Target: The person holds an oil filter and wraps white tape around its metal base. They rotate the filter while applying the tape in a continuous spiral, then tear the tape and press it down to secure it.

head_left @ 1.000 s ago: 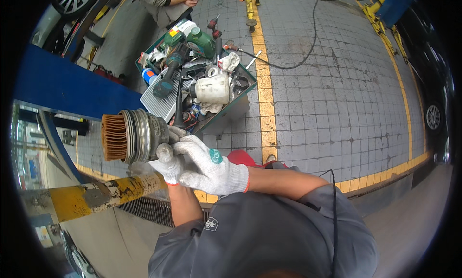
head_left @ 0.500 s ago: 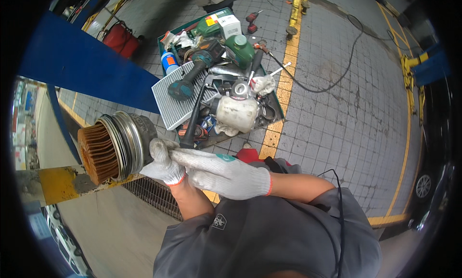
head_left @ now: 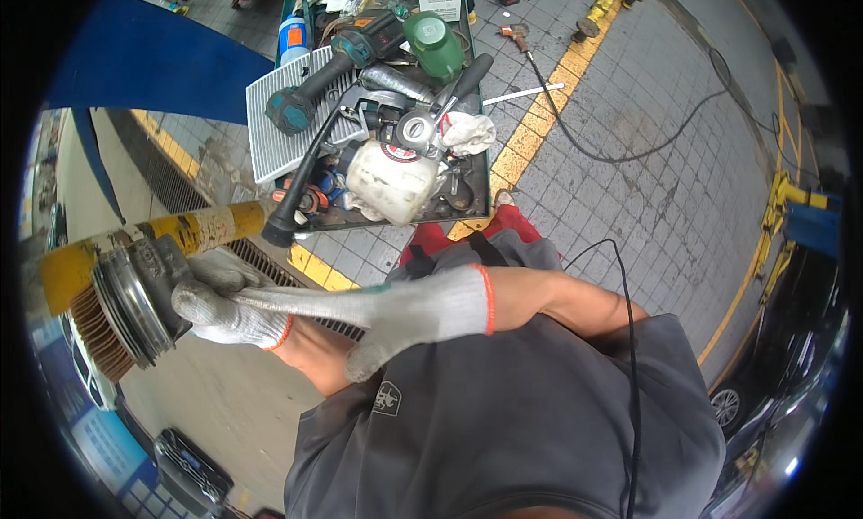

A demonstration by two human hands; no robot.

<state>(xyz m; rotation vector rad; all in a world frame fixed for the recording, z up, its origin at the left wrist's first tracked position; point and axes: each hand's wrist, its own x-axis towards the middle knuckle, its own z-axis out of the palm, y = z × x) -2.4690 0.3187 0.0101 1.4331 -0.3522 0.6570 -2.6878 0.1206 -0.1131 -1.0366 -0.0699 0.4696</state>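
My left hand (head_left: pixel 220 314), in a white knit glove, grips a round metal filter housing (head_left: pixel 139 294) at the left edge of the view. A brown pleated filter element (head_left: pixel 93 335) sticks out of the housing's far end. My right hand (head_left: pixel 395 308), also gloved, reaches across my chest with its fingers stretched out flat. Its fingertips lie on the back of my left hand, close to the housing, and it holds nothing.
A tool tray (head_left: pixel 481 173) on the tiled floor holds a cordless drill (head_left: pixel 337 65), a white plastic container (head_left: pixel 391 182), a green bottle (head_left: pixel 434 43) and a white pleated panel filter (head_left: pixel 270 133). A yellow lift arm (head_left: pixel 193 231), a floor grate (head_left: pixel 274 267), a black cable (head_left: pixel 629 150) and a dark car (head_left: pixel 773 375) surround me.
The view has swung, so the filter and both hands now sit lower left and the tray upper centre. My right hand's fingers have stretched out along my left hand.
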